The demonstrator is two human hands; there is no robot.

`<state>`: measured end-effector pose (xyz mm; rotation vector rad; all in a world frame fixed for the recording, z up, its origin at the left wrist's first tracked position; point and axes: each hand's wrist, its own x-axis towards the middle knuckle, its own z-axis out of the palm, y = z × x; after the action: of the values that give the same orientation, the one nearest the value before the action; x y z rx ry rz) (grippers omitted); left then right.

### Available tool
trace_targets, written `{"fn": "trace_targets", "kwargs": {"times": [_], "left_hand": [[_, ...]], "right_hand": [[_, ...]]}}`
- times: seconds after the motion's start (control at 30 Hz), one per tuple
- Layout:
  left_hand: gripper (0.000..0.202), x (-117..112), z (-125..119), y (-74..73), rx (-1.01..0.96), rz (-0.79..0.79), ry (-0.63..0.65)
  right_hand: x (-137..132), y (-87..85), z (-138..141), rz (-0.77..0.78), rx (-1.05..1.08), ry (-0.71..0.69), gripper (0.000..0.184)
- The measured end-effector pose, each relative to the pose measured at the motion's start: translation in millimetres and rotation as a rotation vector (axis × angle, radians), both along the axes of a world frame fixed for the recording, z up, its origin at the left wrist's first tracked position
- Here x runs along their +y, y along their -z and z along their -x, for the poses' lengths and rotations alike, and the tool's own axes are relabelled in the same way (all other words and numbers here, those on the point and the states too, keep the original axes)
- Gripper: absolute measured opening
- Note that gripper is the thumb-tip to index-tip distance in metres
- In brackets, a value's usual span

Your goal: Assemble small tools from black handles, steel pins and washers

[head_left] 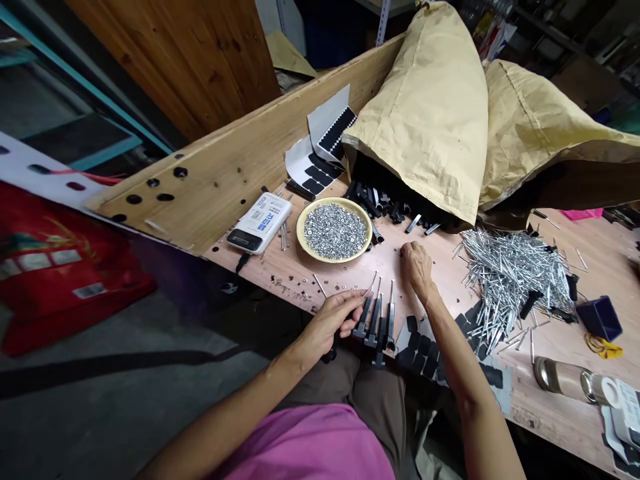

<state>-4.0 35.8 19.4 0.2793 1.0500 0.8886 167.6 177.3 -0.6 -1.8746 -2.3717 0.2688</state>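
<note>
My left hand (340,315) sits at the near table edge, fingers curled beside a row of black-handled tools with thin steel shafts (375,323). Whether those fingers hold something small is hidden. My right hand (416,263) rests fingertips-down on the wooden tabletop (440,280), between a heap of loose steel rods (515,287) and a spill of black plastic handles (375,203). A yellow plate of small silver washers or nuts (335,231) lies ahead and to the left. Black pads on a white backing sheet (420,353) lie under my right forearm.
Two tan paper sacks (430,113) lie at the back, and a drilled wooden board (200,180) stands along the table's far side. A white digital device (259,223), a blue cup (599,319) and a glass jar (560,379) stand on the table. A red bag (60,273) lies on the floor.
</note>
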Motion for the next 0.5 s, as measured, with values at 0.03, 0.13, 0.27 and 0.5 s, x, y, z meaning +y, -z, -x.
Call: {"fn": "trace_targets", "kwargs": {"times": [0.03,0.13,0.27,0.5], "left_hand": [[0.044,1.3,-0.5,-1.0,0.000,-0.003,-0.002],[0.052,3.2,-2.8,-5.8,0.002,-0.024,0.010],[0.063,0.9,-8.5,-11.3,0.017,-0.081,0.063],[0.070,-6.6,-18.8,-16.1,0.034,-0.165,0.124]], "right_hand": [[-4.1,-1.3,0.9,-0.007,0.081,0.017,0.022],[-27.4,-7.3,4.5,0.006,0.522,0.099,0.008],[-73.9,-19.9,11.9,0.105,1.119,0.231,0.018],[-114.3,-32.5,19.3,0.157,1.382,0.364,0.025]]}}
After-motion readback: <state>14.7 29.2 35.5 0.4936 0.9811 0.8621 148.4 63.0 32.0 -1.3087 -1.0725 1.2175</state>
